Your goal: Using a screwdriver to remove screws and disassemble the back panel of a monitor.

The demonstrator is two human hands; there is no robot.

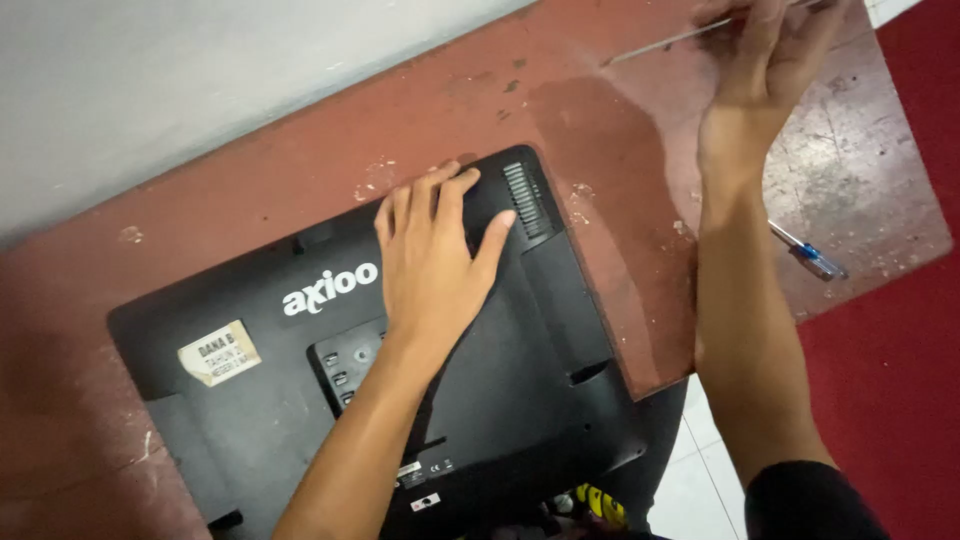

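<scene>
Left hand (435, 255) spread flat on the black monitor (400, 390), face-down on the table (620, 150). Right hand (765, 65) way up at the far edge, fingers open, maybe touching a thin rod (655, 45), hard to tell. Screwdriver (808, 252) nearer right forearm, lying diagonal.

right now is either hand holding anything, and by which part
The left hand holds nothing; it lies flat, fingers spread, on the black back cover of the monitor. The right hand is on the thin metal rod at its near end; whether it grips cannot be told.
</scene>
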